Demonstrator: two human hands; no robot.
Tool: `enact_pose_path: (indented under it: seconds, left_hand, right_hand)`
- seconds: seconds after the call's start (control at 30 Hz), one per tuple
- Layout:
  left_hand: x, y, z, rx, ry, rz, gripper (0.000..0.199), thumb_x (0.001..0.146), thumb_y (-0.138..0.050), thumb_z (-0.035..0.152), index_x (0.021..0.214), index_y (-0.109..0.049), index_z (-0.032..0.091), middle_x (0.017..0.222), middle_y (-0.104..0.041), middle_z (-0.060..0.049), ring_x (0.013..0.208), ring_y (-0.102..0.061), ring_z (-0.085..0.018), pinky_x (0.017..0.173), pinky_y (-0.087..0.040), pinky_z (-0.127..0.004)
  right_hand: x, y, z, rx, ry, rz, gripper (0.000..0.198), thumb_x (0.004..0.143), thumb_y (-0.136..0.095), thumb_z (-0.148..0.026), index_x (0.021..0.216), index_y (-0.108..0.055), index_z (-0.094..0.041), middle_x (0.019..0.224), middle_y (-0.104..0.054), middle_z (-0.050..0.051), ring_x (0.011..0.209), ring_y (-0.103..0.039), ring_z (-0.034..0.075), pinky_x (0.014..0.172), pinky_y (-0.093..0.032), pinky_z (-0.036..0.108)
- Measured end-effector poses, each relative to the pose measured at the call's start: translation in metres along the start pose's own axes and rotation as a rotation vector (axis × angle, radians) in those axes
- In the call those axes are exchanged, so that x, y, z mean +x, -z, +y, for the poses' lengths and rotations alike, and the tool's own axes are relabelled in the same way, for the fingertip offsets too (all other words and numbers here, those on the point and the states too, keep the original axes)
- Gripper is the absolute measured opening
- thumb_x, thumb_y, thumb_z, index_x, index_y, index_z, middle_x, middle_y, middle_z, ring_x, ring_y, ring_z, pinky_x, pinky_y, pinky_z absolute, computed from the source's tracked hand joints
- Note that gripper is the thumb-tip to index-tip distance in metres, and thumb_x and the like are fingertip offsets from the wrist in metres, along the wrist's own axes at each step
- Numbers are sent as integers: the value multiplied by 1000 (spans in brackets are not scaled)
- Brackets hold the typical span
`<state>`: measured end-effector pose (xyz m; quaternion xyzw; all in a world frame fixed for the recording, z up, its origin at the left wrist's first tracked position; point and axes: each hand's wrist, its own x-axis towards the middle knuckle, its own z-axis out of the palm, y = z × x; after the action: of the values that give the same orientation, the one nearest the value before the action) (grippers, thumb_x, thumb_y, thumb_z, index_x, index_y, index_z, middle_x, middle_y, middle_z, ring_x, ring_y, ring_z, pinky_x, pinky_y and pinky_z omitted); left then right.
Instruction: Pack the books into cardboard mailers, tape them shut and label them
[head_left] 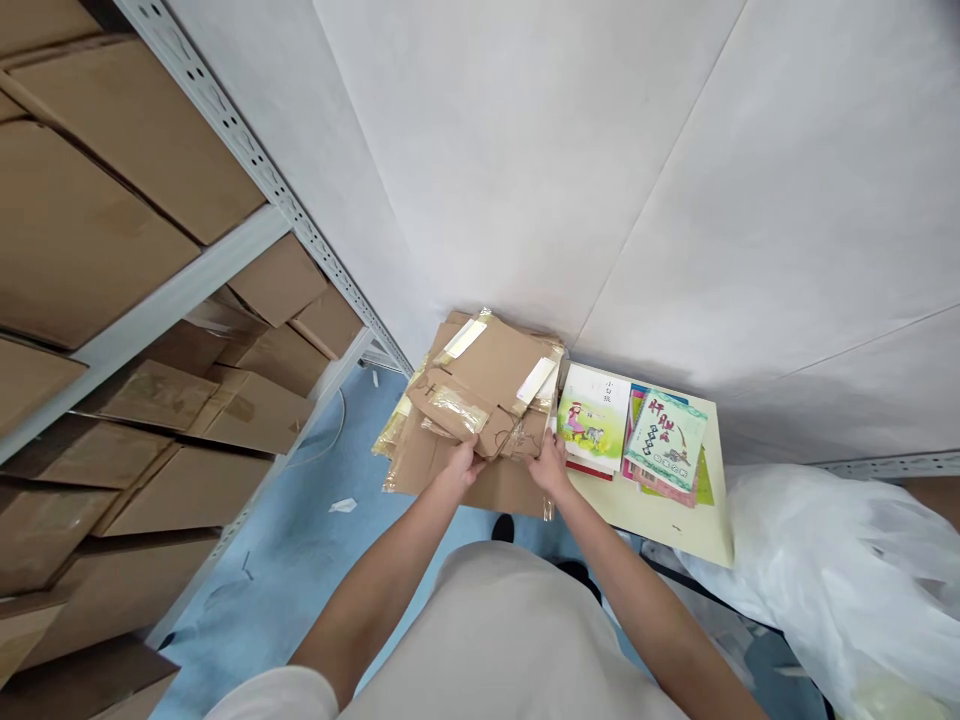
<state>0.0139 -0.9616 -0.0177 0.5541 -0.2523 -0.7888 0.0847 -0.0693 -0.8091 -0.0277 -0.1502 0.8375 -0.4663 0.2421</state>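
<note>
Both hands grip the near edge of a flattened cardboard box (491, 365), which has strips of clear tape, white labels and dark pen marks. My left hand (465, 462) is closed on its left part. On the right part my right hand (550, 465) is closed too, close to the small table. Beneath lies a stack of more flattened cardboard (420, 463), its taped edges sticking out on the left and front. What holds the stack up is hidden.
A pale table (709, 510) at the right bears a picture book (594, 420) and a pile of booklets (666, 440). White plastic bags (840, 580) bulge beyond it. Left, a metal rack (225, 120) holds cardboard boxes (135, 140). Paper scraps (343, 506) lie on the blue floor.
</note>
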Motion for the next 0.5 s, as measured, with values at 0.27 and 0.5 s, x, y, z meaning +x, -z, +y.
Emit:
enact_pose_path:
  seconds: [0.27, 0.5]
  left_hand:
    - [-6, 12, -2, -47, -65, 20, 12, 80, -65, 9, 87, -59, 17, 84, -69, -5, 76, -67, -13, 68, -55, -22]
    - [-27, 16, -1, -61, -123, 10, 28, 79, -64, 7, 103, -55, 19, 95, -69, -5, 73, -67, -12, 62, -56, -20]
  right_hand:
    - [12, -19, -29, -231, 166, -154, 74, 68, -62, -22, 138, -39, -15, 143, -40, 14, 137, -31, 31, 112, -26, 43]
    - [19, -6, -51, 6, 2, 96, 76, 71, -67, -44, 136, -41, -14, 142, -42, 17, 133, -37, 32, 111, -29, 46]
